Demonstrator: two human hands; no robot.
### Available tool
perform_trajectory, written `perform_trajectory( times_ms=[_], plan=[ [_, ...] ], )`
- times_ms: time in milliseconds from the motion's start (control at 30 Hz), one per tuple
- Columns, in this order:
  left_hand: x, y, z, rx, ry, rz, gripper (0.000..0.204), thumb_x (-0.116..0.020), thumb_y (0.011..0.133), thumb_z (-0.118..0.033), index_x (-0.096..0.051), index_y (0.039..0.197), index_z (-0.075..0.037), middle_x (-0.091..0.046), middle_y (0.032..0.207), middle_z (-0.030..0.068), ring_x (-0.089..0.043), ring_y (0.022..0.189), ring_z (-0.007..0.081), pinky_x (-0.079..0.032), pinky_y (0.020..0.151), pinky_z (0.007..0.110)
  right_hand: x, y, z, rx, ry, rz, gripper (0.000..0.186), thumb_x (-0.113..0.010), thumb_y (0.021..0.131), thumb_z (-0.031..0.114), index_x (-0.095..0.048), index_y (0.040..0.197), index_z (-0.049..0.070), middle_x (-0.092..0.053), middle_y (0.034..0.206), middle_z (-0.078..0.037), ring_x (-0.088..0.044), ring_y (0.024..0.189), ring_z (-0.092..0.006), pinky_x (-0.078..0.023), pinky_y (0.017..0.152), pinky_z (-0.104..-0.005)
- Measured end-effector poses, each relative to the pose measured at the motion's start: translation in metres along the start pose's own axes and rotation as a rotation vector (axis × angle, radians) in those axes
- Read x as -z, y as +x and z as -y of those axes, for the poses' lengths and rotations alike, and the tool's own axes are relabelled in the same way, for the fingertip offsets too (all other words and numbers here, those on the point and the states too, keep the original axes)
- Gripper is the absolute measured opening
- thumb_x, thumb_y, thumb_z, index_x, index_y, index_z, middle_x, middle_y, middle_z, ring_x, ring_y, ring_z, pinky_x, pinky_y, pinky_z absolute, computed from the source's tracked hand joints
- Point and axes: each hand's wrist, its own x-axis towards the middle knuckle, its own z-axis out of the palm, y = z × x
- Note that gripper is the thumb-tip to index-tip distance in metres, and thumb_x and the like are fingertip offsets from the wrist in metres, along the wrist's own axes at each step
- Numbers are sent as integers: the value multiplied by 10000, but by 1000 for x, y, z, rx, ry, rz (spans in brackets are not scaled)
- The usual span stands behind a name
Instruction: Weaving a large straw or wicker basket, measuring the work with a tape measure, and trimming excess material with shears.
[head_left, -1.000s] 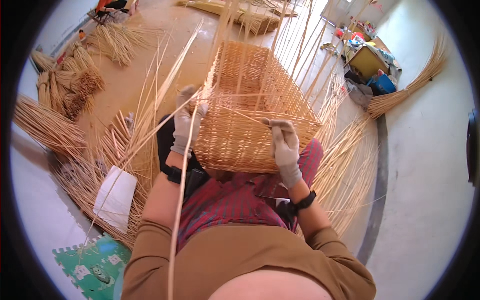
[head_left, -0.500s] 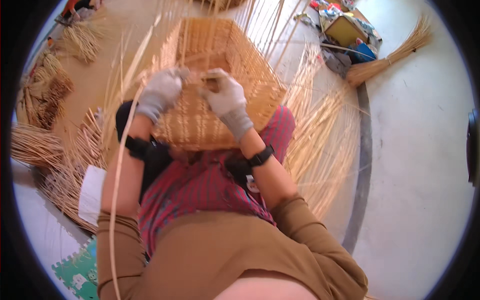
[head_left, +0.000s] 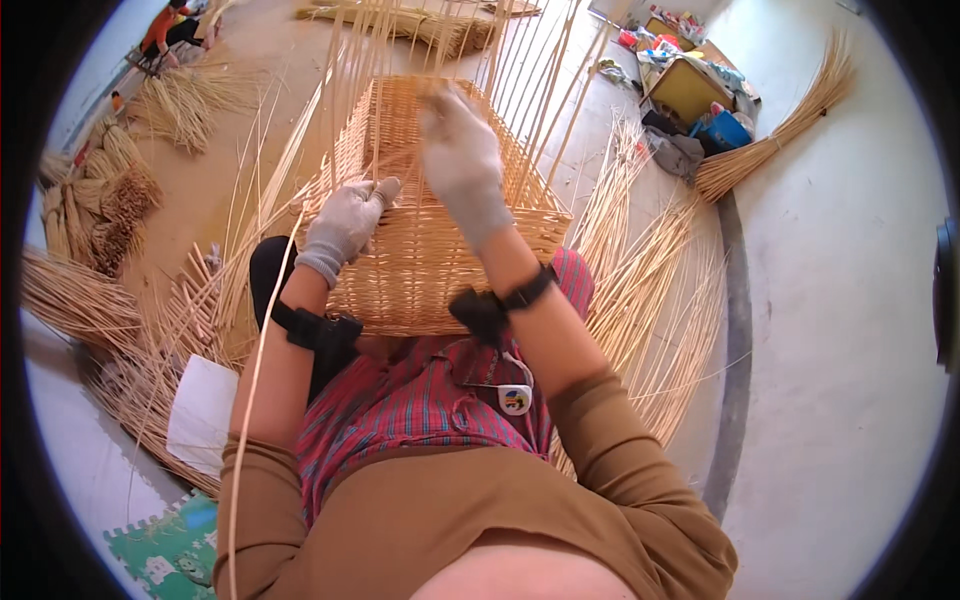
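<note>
A pale woven wicker basket (head_left: pixel 440 270) rests on my lap, with tall unwoven stakes (head_left: pixel 350 75) standing up from its far and side walls. My left hand (head_left: pixel 345 225), in a whitish knit glove, is closed at the basket's near rim, thumb and fingers pinching a wicker strand there. A long wicker strand (head_left: pixel 255 380) runs from beside that hand down across my left arm to the lower edge. Above the basket's opening my gloved right hand (head_left: pixel 462 150) is raised with its fingers curled. Blur hides what those fingers hold.
Loose wicker rods (head_left: pixel 640 300) lie on the floor at the right, beside a tied bundle (head_left: pixel 780 150). More bundles (head_left: pixel 85 300) lie at the left, near a green foam mat (head_left: pixel 170 545). A cluttered box (head_left: pixel 690 90) stands far right. Another person (head_left: pixel 170 30) sits far left.
My right hand has lifted up and away from the near rim, and my left hand has shifted slightly down. The basket's near wall sits lower in view and more upright.
</note>
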Motion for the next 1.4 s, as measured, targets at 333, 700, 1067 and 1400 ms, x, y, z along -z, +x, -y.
perform_trajectory(
  times_ms=[333,700,1067,1400],
  plan=[
    [-32,-14,20,-398,139,-580,418,-746,897,-292,-620,1223,-63,-676,926,126,-684,758,246,-543,691,396,106,-101,-44,-1173,965,79,265,-506,1052,143,-538,1300,56,-724,889,-88,-444,486,-44,-345,426,-192],
    [-102,-24,1,-670,783,-459,694,-597,870,-31,-455,1496,-295,-518,1291,152,-676,813,257,-556,728,379,112,-79,-70,-701,646,-14,447,-517,967,-55,-549,1405,32,-714,1071,-113,-675,952,-135,-524,904,-271],
    [-30,-49,112,-359,-47,-701,500,-778,886,-113,-576,1343,-89,-596,1127,133,-648,927,254,-542,775,357,110,-85,26,-852,674,177,242,-571,1027,93,-661,1243,29,-698,943,-37,-568,691,-50,-481,606,-202],
    [1,-27,141,-492,-481,-818,378,-611,1027,-191,-565,1342,12,-661,1232,115,-648,963,167,-507,890,291,33,-61,173,5,566,653,479,-624,884,205,-568,1353,283,-699,960,-83,-710,815,-263,-577,692,-384]
  ],
)
